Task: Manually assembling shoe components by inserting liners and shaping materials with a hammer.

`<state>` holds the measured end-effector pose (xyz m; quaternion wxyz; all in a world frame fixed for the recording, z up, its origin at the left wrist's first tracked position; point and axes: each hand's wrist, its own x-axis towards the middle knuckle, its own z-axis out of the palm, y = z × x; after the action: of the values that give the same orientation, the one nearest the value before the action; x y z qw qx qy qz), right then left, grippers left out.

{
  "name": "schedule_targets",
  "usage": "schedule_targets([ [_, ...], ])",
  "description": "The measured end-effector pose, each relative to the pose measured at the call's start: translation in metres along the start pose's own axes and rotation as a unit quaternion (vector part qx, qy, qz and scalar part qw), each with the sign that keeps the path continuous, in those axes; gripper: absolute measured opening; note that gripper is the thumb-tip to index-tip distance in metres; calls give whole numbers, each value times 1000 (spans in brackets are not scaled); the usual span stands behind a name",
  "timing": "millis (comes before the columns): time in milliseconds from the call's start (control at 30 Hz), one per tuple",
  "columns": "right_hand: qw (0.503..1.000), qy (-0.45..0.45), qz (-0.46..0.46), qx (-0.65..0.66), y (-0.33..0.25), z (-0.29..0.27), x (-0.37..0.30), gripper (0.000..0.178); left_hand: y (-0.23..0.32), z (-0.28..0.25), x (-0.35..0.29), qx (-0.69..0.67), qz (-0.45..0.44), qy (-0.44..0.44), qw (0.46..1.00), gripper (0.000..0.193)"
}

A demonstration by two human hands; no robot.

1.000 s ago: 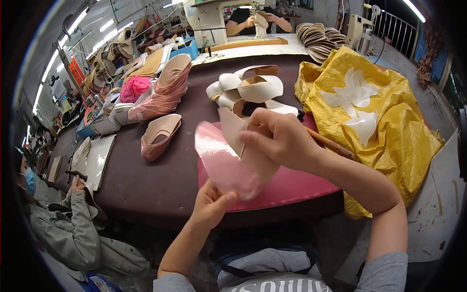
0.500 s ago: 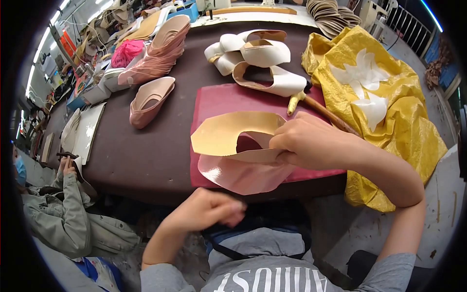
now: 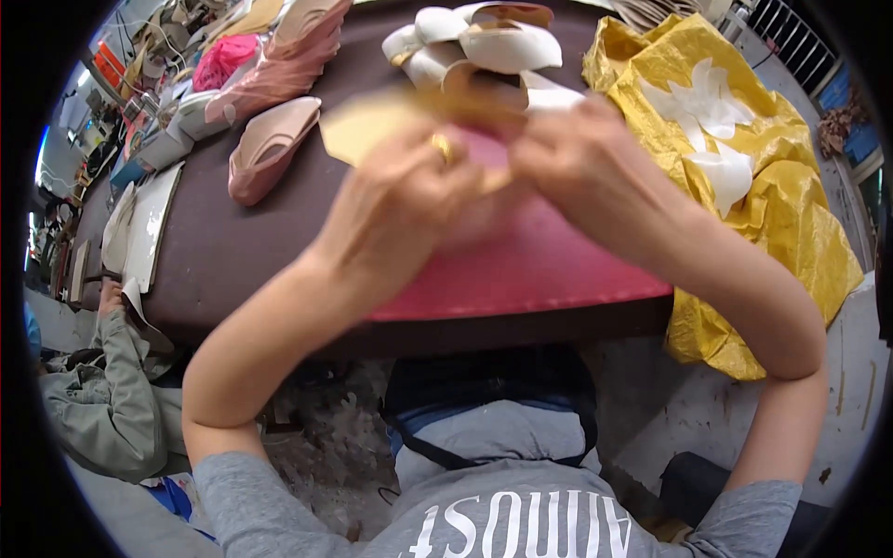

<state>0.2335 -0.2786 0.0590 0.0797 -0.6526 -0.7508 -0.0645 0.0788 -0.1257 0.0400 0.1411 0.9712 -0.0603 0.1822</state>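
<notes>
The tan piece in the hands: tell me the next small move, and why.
Probably lower the tan piece a little toward the red mat: the left hand and right hand both look closed on it above the mat, whose near part lies bare. Blur hides the exact grip, so this is only a judgement.

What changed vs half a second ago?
The left hand, free before, has moved forward to the shoe piece, apparently gripping it. The piece has moved away from the person; the right hand still holds it. White uppers and yellow sack stayed put.
</notes>
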Motion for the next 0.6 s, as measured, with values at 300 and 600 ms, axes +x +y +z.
schedule_targets([
  [300, 957, 124, -102, -241, -32, 86, -30, 6, 9, 80, -58, 277, 90, 90, 952, 12],
  [600, 994, -84, 10, 65, -25, 56, -13, 8, 11, 52, -41, -51, -158, -18, 986, 9],
])
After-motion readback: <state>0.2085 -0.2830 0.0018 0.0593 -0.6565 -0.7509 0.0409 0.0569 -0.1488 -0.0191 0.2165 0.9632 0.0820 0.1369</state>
